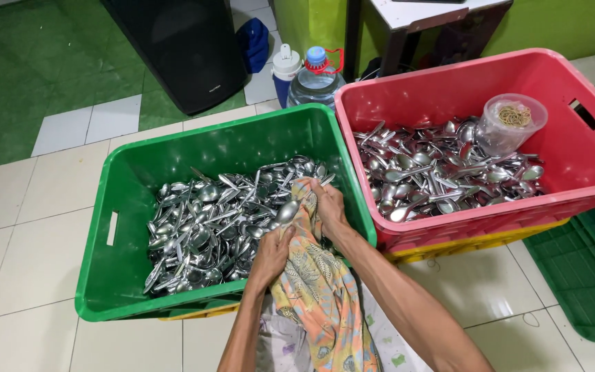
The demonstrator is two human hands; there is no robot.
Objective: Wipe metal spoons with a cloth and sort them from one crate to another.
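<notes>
My left hand (270, 253) grips the handle of a metal spoon (286, 211) over the near right corner of a green crate (117, 200). My right hand (327, 207) holds a patterned orange cloth (315, 289) bunched around that spoon's bowl. The cloth hangs down over the crate's near rim toward my lap. Inside the green crate lies a heap of several metal spoons (208, 227). Both hands are closed on what they hold.
A red crate (449, 83) to the right holds more spoons (442, 172) and a clear plastic tub of rubber bands (511, 122). Behind stand a water bottle (316, 76), a white-capped container (286, 69) and a black speaker (187, 48). A dark green crate (590, 275) lies far right.
</notes>
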